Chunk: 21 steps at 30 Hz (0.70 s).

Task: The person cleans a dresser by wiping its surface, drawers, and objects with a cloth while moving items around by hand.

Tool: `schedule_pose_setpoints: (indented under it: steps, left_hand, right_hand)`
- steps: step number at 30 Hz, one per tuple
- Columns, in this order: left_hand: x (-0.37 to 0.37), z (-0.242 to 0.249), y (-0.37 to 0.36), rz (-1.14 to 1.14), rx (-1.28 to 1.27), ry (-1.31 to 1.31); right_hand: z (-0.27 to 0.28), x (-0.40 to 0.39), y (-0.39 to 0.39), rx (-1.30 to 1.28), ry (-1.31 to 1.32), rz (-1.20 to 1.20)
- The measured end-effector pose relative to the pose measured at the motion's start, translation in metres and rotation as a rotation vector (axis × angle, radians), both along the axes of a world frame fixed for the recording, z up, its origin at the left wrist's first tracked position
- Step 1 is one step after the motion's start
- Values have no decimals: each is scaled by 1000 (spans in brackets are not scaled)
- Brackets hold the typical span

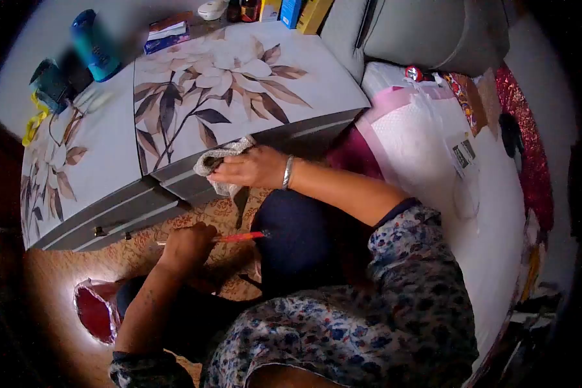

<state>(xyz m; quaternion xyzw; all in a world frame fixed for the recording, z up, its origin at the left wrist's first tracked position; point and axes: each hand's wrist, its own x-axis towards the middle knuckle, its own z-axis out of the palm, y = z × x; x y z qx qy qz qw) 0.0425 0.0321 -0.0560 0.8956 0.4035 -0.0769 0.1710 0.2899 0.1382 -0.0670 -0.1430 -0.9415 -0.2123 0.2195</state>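
My right hand, with a silver bracelet at the wrist, presses a crumpled beige cloth against the grey drawer front, just under the edge of the white top. Lower and to the left, my left hand is closed around a thin red stick with a dark tip that points right. Its short pale end shows on the other side of the fist. Brown and white flowers are printed across the cabinet top.
Along the back of the top stand a teal bottle, a dark cup and several small boxes. A white plastic-wrapped bundle lies at right, below a grey cushion. A maroon bag rests on the patterned floor.
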Motion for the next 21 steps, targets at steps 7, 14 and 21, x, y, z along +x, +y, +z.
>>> schedule_pose_setpoints:
  steps: [7,14,21]
  left_hand:
    - [0,-12,8,56,45,-68]
    - [-8,-25,7,40,28,-64]
    - [-12,-15,-11,1,19,-97]
  right_hand:
    - [3,74,-9,-221,63,-171]
    - [-4,159,-36,-302,290,-721]
    - [-34,114,-36,-515,545,-578]
